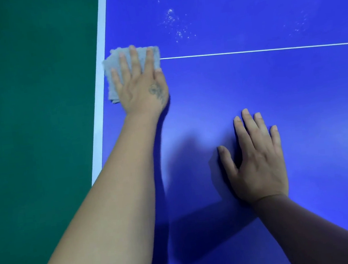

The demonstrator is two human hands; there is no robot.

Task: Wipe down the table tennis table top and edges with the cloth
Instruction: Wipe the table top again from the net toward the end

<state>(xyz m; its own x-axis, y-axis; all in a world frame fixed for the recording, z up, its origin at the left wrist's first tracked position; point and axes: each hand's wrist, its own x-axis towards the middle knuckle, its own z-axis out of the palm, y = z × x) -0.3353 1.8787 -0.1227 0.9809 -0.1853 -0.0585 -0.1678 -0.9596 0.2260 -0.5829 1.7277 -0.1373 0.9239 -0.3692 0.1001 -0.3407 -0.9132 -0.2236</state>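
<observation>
The blue table tennis table (274, 102) fills the right and middle of the view. A folded grey cloth (112, 64) lies on it beside the white edge line (100, 110), where the thin white centre line (268, 49) meets it. My left hand (141, 85) presses flat on the cloth with straight, spread fingers. My right hand (257, 156) rests flat on the bare blue top, nearer to me and to the right, holding nothing.
White specks and faint smears (177, 26) dot the tabletop beyond the centre line. Green floor (32, 127) lies to the left of the table's edge.
</observation>
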